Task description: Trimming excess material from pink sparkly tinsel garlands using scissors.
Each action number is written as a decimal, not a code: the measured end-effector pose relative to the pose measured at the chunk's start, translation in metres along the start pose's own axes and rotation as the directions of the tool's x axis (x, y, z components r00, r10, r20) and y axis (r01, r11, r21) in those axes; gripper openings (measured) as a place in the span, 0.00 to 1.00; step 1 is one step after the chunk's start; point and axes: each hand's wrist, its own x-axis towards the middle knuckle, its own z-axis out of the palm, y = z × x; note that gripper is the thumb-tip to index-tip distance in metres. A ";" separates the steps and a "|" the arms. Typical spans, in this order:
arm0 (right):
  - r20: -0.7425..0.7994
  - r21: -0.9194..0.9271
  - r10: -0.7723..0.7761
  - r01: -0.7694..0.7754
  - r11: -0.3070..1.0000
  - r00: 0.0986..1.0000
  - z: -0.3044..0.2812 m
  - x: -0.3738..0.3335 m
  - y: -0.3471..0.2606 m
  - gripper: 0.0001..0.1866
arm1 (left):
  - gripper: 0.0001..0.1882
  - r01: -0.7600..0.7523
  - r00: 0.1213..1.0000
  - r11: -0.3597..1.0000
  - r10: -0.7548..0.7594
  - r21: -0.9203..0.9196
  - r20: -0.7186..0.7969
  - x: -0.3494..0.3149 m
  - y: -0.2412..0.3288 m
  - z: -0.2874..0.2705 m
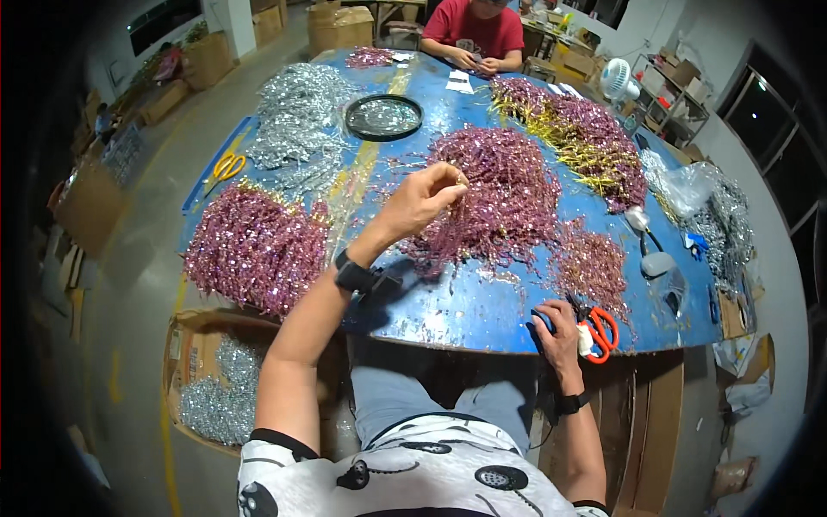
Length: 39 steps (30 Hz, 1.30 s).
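My left hand (424, 202) is raised over the large middle heap of pink tinsel strands (504, 185). Its thumb and fingers are pinched together; whatever lies between them is too small to make out. At the table's near edge, my right hand (560, 334) has curled fingers around something small and blue, whose kind is hidden. Scissors with red-orange handles (607, 336) and a white wrap lie just right of that hand. A thinner patch of pink tinsel (590, 267) spreads beyond it.
The blue table (413, 314) also bears silver tinsel (301, 121), another pink bundle (254, 246), yellow-handled scissors (226, 168), a round black tray (383, 118) and pink-and-gold tinsel (581, 129). A person in red (474, 39) sits opposite. A carton of silver tinsel (215, 388) stands below left.
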 end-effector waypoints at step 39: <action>0.491 0.818 0.309 -0.553 0.157 0.815 0.000 0.011 -0.051 0.07 | 0.12 0.113 0.967 0.819 -0.221 -0.563 -0.126 -0.039 0.034 0.072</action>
